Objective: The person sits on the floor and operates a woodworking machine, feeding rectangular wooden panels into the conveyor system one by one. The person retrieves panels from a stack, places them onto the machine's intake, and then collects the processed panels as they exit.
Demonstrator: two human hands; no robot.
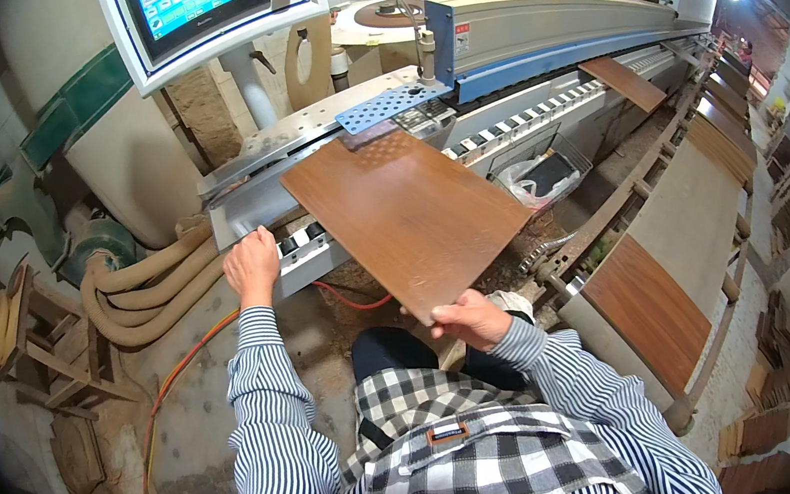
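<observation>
A brown wood-grain board (410, 209) lies tilted over the near end of a long machine. Its far corner reaches under a blue perforated plate (392, 106). My right hand (471, 320) grips the board's near corner, thumb on top and the other fingers underneath, out of sight. To the left, my left hand (253, 263) is closed over the end edge of the metal machine bed (253, 206), apart from the board. Beside it runs a track of black and white pads (302, 243).
A control panel (213, 5) stands at the far left. Thick hoses (157, 280) run beside a wooden stool (50, 341). On the right, a roller conveyor carries another brown board (649, 312). A further board (623, 84) sticks out of the machine. An orange hose (176, 374) crosses the floor.
</observation>
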